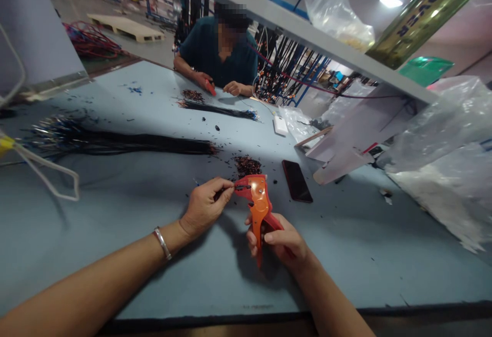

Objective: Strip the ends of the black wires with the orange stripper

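Note:
My right hand (282,239) is wrapped round the handles of a red and orange wire stripper (260,198), its jaws pointing left. Between thumb and fingers, my left hand (207,203) pinches a thin black wire (229,188), whose end reaches the stripper's jaws. Whether the jaws are clamped on it I cannot tell. Just behind the tool lies a heap of dark and coppery wire scraps (248,165). To the left, a long bundle of black wires (149,143) stretches across the table, with pale and blue ends at its far left.
A phone (297,180) lies right of the stripper. Across the blue-grey table (134,255), a co-worker (221,55) holds a red tool beside a smaller wire bundle (219,110). A shelf beam (269,19) crosses above. Plastic bags (446,173) are at right; a white bent rod (57,173) at left.

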